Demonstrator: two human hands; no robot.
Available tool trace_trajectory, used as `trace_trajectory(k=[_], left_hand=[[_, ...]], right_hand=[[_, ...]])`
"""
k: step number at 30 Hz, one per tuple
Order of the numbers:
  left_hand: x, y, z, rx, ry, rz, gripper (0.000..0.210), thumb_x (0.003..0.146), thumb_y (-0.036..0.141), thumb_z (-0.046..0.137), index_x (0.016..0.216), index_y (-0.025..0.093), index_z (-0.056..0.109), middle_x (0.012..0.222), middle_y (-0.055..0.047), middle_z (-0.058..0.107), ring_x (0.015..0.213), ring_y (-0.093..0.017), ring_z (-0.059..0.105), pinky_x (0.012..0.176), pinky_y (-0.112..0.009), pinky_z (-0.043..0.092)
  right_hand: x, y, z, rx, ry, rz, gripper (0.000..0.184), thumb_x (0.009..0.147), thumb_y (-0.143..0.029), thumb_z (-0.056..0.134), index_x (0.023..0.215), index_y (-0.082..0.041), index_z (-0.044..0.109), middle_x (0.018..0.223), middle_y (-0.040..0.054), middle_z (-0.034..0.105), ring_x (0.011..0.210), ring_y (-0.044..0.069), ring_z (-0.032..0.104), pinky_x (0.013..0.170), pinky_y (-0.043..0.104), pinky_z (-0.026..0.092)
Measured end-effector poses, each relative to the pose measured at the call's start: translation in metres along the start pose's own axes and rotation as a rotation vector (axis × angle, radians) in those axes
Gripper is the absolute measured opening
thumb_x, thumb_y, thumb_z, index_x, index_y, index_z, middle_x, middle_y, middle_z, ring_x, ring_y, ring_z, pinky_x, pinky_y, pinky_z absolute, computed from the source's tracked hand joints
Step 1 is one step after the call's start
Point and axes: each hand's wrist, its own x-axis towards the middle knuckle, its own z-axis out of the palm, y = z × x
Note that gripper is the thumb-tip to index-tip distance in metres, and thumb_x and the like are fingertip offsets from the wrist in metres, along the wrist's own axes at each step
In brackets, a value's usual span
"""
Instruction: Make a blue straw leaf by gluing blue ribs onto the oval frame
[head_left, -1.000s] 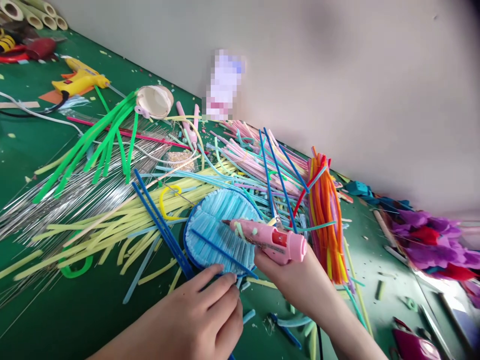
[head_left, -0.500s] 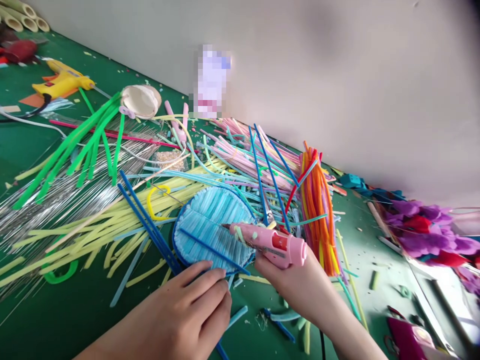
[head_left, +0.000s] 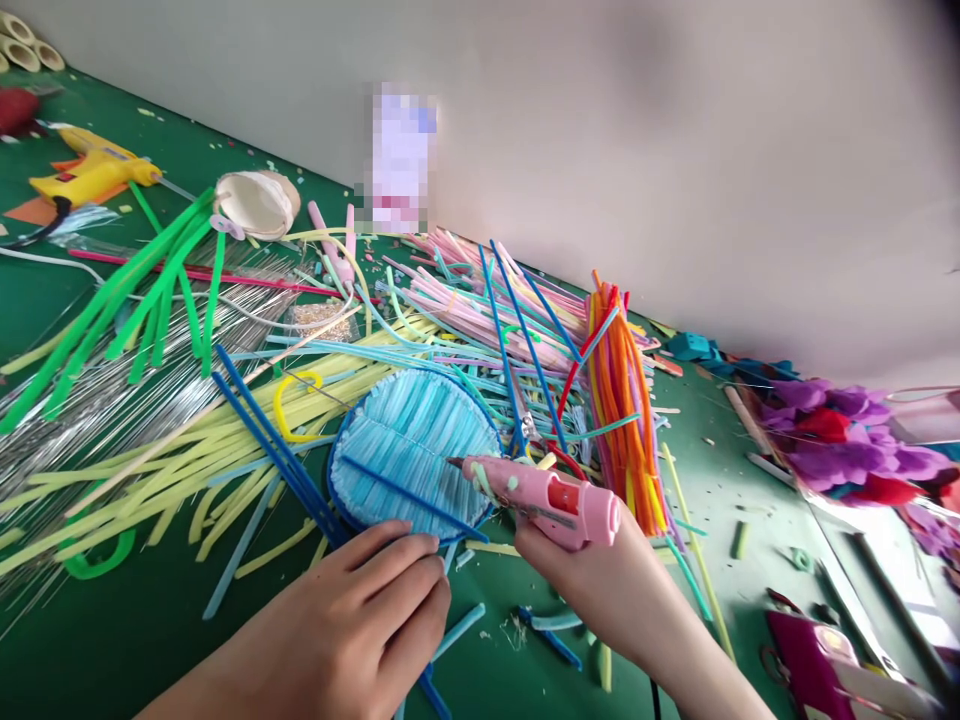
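Observation:
A light-blue oval piece (head_left: 405,415) made of pipe cleaners laid side by side, rimmed in dark blue, lies in the middle of the table. Across its near half runs a dark-blue pipe cleaner (head_left: 409,492) at a slant. My left hand (head_left: 382,600) is at the near edge of the oval, fingers together and bent over the rim; the thumb is hidden. In my right hand (head_left: 581,575) is a pink hot glue gun (head_left: 547,495), its dark nozzle pointing left over the right part of the oval. Whether the nozzle touches the surface, I cannot tell.
Yellow pipe cleaners (head_left: 172,460) and dark-blue ones (head_left: 277,450) lie left of the oval. Scissors (head_left: 527,420) and an orange bundle (head_left: 619,400) are at its right. A yellow glue gun (head_left: 94,175) and a white cup-like shell (head_left: 259,205) lie far left.
The view has shifted, so most things appear further left. Over the oval, the pink glue gun's nozzle has moved slightly right and nearer. My left hand stays at the rim.

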Motion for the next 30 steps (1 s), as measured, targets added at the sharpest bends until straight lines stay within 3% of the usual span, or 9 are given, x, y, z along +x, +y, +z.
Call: trace_trajectory(k=[3, 10, 15, 22, 30], left_hand=[[0.0, 0.0, -0.001, -0.001, 0.003, -0.001, 0.036, 0.098, 0.009, 0.039, 0.101, 0.013, 0.074, 0.1, -0.007, 0.076, 0.103, -0.022, 0.064, 0.101, -0.035, 0.044], [-0.002, 0.001, -0.002, -0.014, -0.035, 0.008, 0.038, 0.1, 0.01, 0.036, 0.104, 0.014, 0.074, 0.102, -0.006, 0.076, 0.103, -0.022, 0.065, 0.102, -0.036, 0.043], [-0.003, 0.0, -0.001, -0.011, -0.037, 0.015, 0.042, 0.101, 0.013, 0.033, 0.104, 0.014, 0.075, 0.103, -0.007, 0.076, 0.104, -0.023, 0.064, 0.103, -0.037, 0.043], [-0.005, -0.001, -0.002, -0.019, -0.07, 0.0, 0.039, 0.101, 0.014, 0.035, 0.108, 0.015, 0.074, 0.106, -0.007, 0.075, 0.109, -0.023, 0.063, 0.105, -0.037, 0.044], [-0.012, -0.002, -0.003, -0.043, -0.142, 0.015, 0.036, 0.1, 0.015, 0.039, 0.117, 0.014, 0.071, 0.116, -0.009, 0.072, 0.117, -0.025, 0.059, 0.11, -0.04, 0.042]], right_hand=[[-0.002, 0.003, -0.001, 0.021, 0.014, 0.003, 0.011, 0.071, -0.017, 0.052, 0.071, -0.02, 0.063, 0.059, -0.0047, 0.051, 0.054, 0.011, 0.046, 0.049, 0.021, 0.037], [-0.008, 0.011, -0.005, 0.099, -0.021, 0.026, 0.04, 0.073, -0.016, 0.053, 0.106, -0.022, 0.075, 0.079, 0.0008, 0.072, 0.067, 0.017, 0.064, 0.057, 0.023, 0.049], [-0.013, 0.017, -0.007, 0.064, 0.036, 0.013, 0.035, 0.071, -0.017, 0.054, 0.098, -0.021, 0.076, 0.073, 0.0009, 0.071, 0.066, 0.018, 0.065, 0.056, 0.023, 0.049], [-0.019, 0.023, -0.009, 0.047, 0.052, 0.031, 0.014, 0.069, -0.018, 0.052, 0.071, -0.02, 0.066, 0.059, -0.0023, 0.059, 0.053, 0.014, 0.054, 0.047, 0.022, 0.043], [-0.024, 0.032, -0.011, 0.114, 0.094, -0.003, 0.023, 0.074, -0.019, 0.057, 0.086, -0.022, 0.076, 0.066, 0.0013, 0.071, 0.072, 0.023, 0.07, 0.064, 0.029, 0.058]])
